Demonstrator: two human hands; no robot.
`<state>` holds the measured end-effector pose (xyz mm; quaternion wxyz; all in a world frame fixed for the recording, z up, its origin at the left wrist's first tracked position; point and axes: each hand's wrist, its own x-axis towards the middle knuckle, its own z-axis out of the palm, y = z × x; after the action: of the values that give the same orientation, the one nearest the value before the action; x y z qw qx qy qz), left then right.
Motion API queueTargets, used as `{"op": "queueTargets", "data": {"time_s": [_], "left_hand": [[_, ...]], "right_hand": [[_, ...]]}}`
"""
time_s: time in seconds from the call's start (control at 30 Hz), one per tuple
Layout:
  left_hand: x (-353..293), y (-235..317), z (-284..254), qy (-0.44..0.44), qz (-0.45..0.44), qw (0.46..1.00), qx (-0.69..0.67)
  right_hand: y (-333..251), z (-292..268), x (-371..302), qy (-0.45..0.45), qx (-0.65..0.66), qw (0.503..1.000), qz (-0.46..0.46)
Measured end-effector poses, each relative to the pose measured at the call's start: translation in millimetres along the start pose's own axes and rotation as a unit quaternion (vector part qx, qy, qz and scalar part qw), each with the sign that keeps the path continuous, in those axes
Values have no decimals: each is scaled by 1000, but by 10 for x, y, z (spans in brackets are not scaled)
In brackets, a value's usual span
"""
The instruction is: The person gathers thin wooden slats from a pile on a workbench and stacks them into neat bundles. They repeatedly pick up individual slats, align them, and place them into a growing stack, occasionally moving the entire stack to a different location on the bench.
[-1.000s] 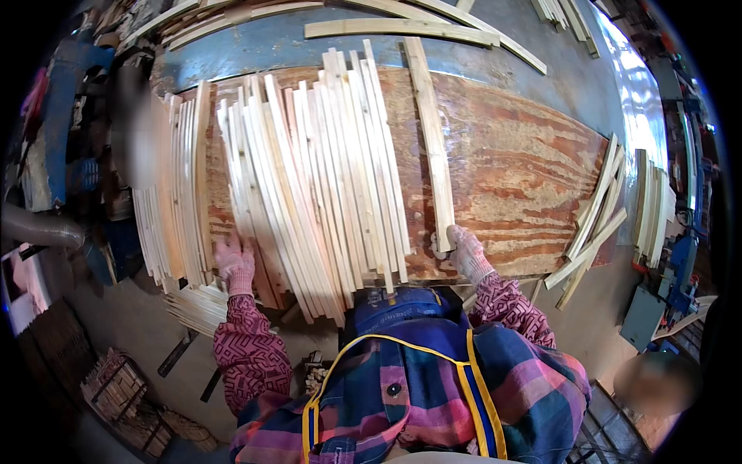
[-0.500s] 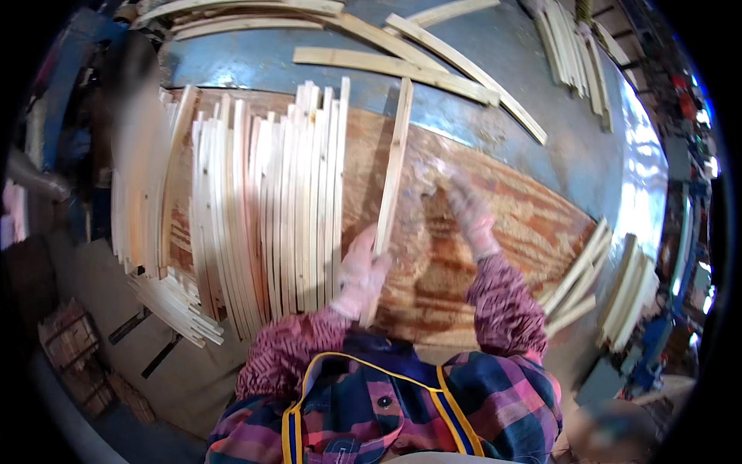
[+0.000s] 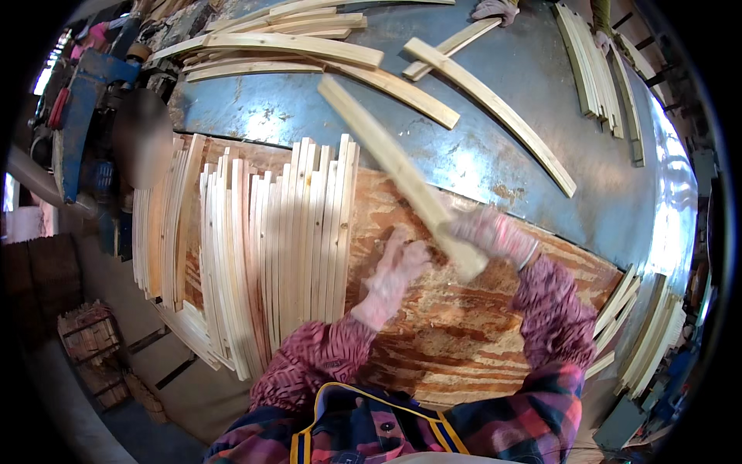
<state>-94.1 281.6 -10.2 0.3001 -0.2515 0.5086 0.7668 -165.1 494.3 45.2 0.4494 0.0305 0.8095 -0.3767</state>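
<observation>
Left hand (image 3: pixel 393 278), pink-and-white glove: fingers apart, nothing in it, over the bare brown-streaked plywood panel (image 3: pixel 433 363); can't tell if it touches. Right hand (image 3: pixel 495 233), same glove type: clamped on a long pale-wood strip (image 3: pixel 393 168) near its close end, exact finger placement lost in blur. Strip slants up and left, over the panel and out over the table.

Main risk: grip is at one end only, so the long free part could dip or twist out of the glove if the hold is loose; left hand isn't supporting it. Left fingers sit just beside the strip, so a sudden drop or turn could knock or pinch them. Rough wood could also snag the glove.

Left of the hands, a tight row of narrow pale strips (image 3: pixel 270 240) lies side by side on the panel; a leftward swing could hit the nearest ones and skew the row.

Farther, blue-grey metal table (image 3: pixel 533 62): strip's far tip is near the ends of the piled curved pale planks (image 3: pixel 294 46), contact unclear; a push forward could catch them. Farthest, a co-worker's grey-gloved hand (image 3: pixel 496 9) at a short plank (image 3: pixel 464 45); a wide sweep might reach it.
</observation>
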Motion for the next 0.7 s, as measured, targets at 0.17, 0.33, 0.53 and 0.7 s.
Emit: {"op": "queueTargets", "data": {"time_s": [0.17,0.33,0.53,0.7], "left_hand": [[-44,7,33,-2,70,994,85],[-692,-268,-497,175,347,717,579],[-591,-135,-1049,160,337,582,723],[-253,422,-350,26,518,559,647]], "right_hand": [[109,-379,894,395,-184,896,-82],[81,-757,1559,470,-280,837,17],[520,9,211,197,31,980,-8],[1663,1473,-1194,393,70,907,136]]}}
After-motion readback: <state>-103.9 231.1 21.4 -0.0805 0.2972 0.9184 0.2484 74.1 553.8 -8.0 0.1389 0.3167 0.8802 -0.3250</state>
